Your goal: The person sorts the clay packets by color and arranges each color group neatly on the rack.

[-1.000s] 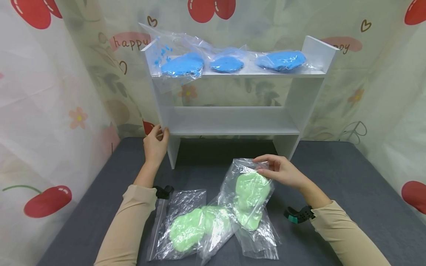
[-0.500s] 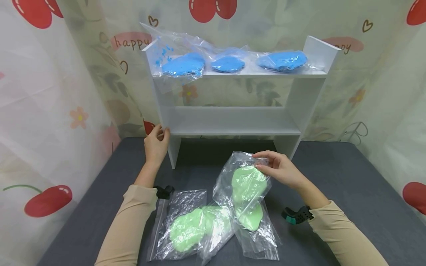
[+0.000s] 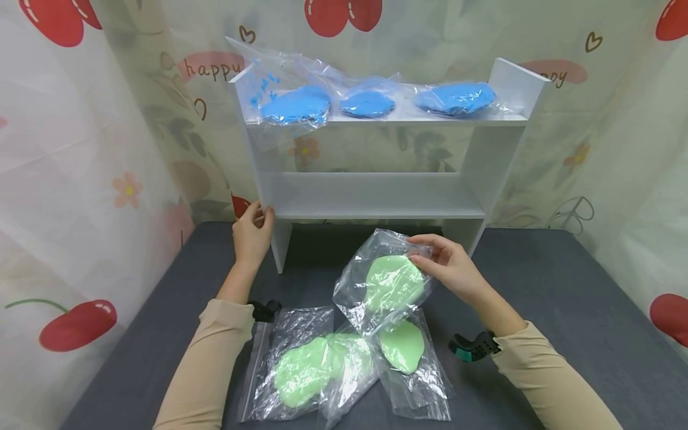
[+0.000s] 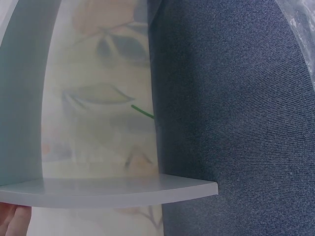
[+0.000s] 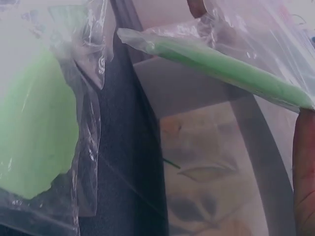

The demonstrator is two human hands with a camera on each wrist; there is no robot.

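Note:
My right hand (image 3: 454, 267) pinches the upper right corner of a clear plastic bag (image 3: 352, 292) with a flat green slab of slime or clay (image 3: 395, 283) inside, lifted off the table and tilted. In the right wrist view the green slab (image 5: 231, 69) appears edge-on, with a finger (image 5: 305, 167) at its end. Below lie more clear bags with green slabs, one on the left (image 3: 301, 370) and one on the right (image 3: 403, 346). My left hand (image 3: 251, 236) grips the left side panel of a white shelf (image 3: 376, 197); part of its fingers is hidden behind the panel.
Several blue pieces in clear bags sit on the shelf's top board, one at left (image 3: 298, 106) and one at right (image 3: 457, 98). The dark table (image 3: 564, 286) extends to both sides. A patterned curtain (image 3: 97, 179) surrounds it; a thin cable (image 3: 575, 212) hangs at right.
The right hand has raised the bag off the others and moved it slightly left toward the shelf, uncovering the green slab beneath. My left hand stays on the shelf's side panel.

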